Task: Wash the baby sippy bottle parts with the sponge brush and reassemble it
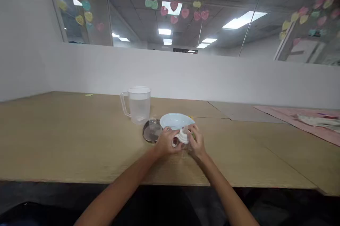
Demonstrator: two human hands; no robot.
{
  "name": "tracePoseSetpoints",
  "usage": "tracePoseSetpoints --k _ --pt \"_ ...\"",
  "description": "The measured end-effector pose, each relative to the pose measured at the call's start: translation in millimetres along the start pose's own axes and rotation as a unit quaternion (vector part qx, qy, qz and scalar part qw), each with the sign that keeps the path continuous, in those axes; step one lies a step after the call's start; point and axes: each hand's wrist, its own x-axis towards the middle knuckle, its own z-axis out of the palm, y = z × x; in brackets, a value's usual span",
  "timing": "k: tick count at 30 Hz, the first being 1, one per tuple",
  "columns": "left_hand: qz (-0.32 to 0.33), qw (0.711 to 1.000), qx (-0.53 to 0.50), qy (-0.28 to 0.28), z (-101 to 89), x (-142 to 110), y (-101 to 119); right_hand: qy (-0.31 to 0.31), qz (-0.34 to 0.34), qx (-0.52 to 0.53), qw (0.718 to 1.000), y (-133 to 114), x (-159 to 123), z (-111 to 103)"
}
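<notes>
Both my hands meet over a small baby bottle [183, 136] with a white collar and clear teat, near the front of the wooden table [66, 141]. My left hand [166, 142] grips it from the left with fingers curled. My right hand [197, 143] wraps the bottle's right side. Just behind them sits a pale blue bowl [175, 120]. A small dark round tray [150, 133] with a clear cap on it lies left of the bowl.
A clear plastic pitcher [137, 105] with a handle stands behind the tray. A pink cloth [305, 121] with white fabric on it covers the table's far right. A white partition wall [186, 73] runs along the back edge.
</notes>
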Motion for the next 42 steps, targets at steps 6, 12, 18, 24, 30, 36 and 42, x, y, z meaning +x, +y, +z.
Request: tracePoseSetpoints --k 6,12,18,24,30,36,42 --pt "-0.029 0.999 0.035 -0.021 2.6 0 0 0.001 0.011 0.007 1.0 0 2 0" --pt "-0.035 0.999 0.031 -0.028 2.2 0 -2 0.002 0.021 0.005 1.0 0 2 0" --pt "-0.055 0.998 0.018 -0.028 -0.4 1 0 0.005 0.062 0.007 0.998 0 1 3" --pt "-0.066 0.997 0.014 -0.023 1.8 -1 -1 0.033 0.092 -0.036 0.995 6 -1 9" --pt "-0.067 0.997 0.023 -0.014 2.4 -1 1 0.081 0.107 -0.116 0.984 -1 0 12" --pt "-0.05 0.998 0.026 -0.011 3.4 -1 -2 0.124 0.139 -0.197 0.963 -6 -2 17" --pt "-0.043 0.999 0.029 0.001 5.4 -1 -4 0.066 0.037 -0.183 0.98 -3 -6 12"
